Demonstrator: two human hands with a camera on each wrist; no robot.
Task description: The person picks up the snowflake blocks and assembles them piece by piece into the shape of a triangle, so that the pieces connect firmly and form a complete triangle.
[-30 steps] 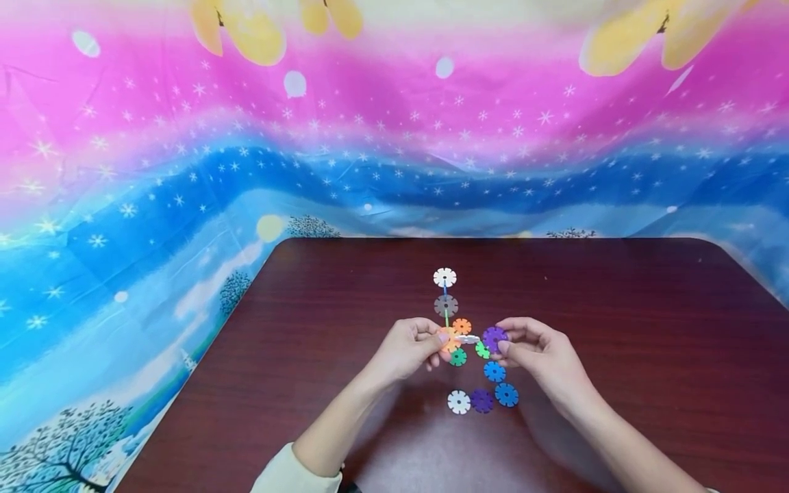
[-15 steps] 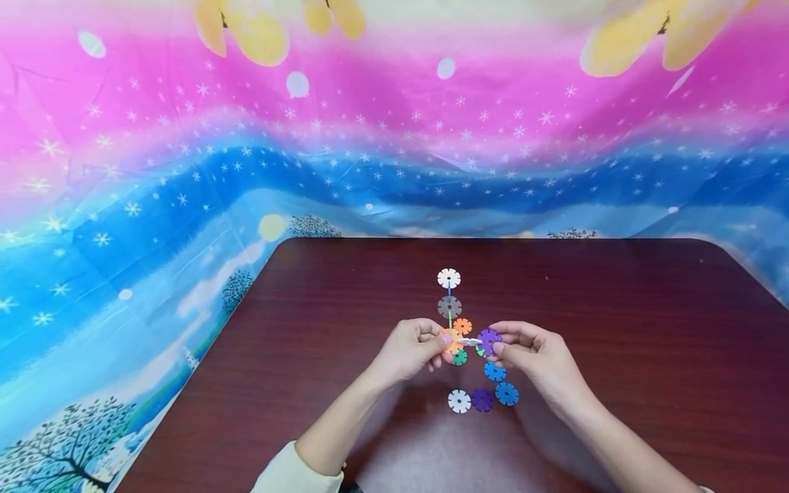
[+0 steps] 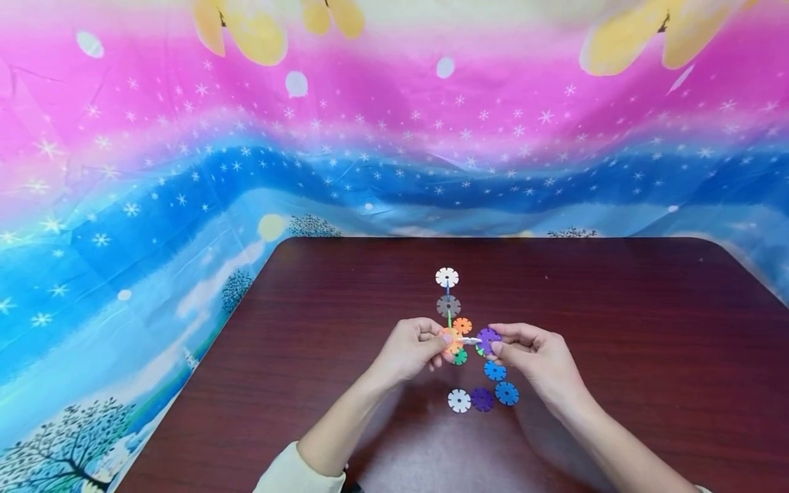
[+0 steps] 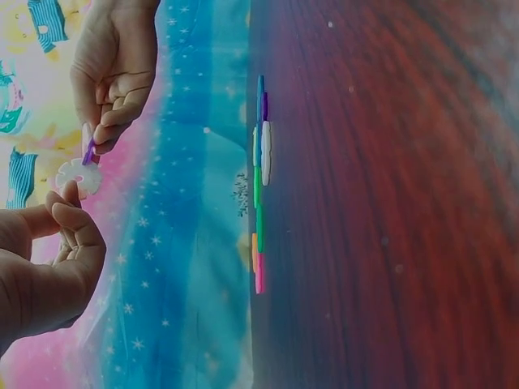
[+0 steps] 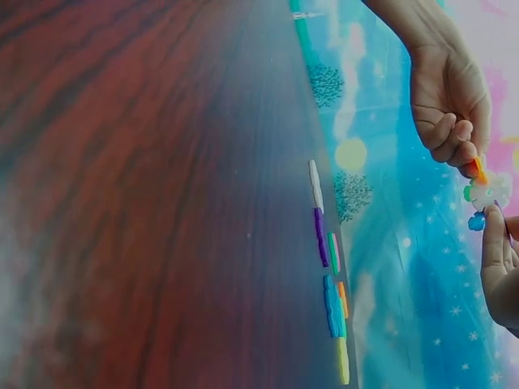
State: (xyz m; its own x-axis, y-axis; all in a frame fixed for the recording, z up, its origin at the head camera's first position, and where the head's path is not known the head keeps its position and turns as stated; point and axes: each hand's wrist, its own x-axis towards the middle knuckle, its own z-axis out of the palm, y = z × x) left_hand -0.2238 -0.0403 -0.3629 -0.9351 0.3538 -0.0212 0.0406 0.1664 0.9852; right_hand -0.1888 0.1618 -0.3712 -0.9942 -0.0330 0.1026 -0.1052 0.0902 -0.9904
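My left hand [image 3: 409, 352] pinches an orange notched disc [image 3: 455, 344] between thumb and fingers. Away from it runs a chain of slotted discs: a green one on edge, a grey disc [image 3: 448, 306], a blue one on edge and a white disc [image 3: 446, 277] at the far end. Another white disc [image 3: 470, 340], seen edge-on, juts rightward from the orange one. My right hand [image 3: 536, 352] pinches a purple disc [image 3: 488, 340] right at that white disc's right edge. In the left wrist view, both hands are raised above the table, with the white disc [image 4: 79, 176] between them.
Loose discs lie flat on the dark wooden table [image 3: 647, 342] below the hands: orange [image 3: 462, 325], green [image 3: 459, 357], blue [image 3: 507, 394], purple [image 3: 482, 399], white [image 3: 459, 400] and others. A colourful printed cloth [image 3: 394, 137] hangs behind the table.
My right hand has moved slightly left, bringing the purple disc from just apart to the edge of the white disc. The left hand and chain have barely shifted.
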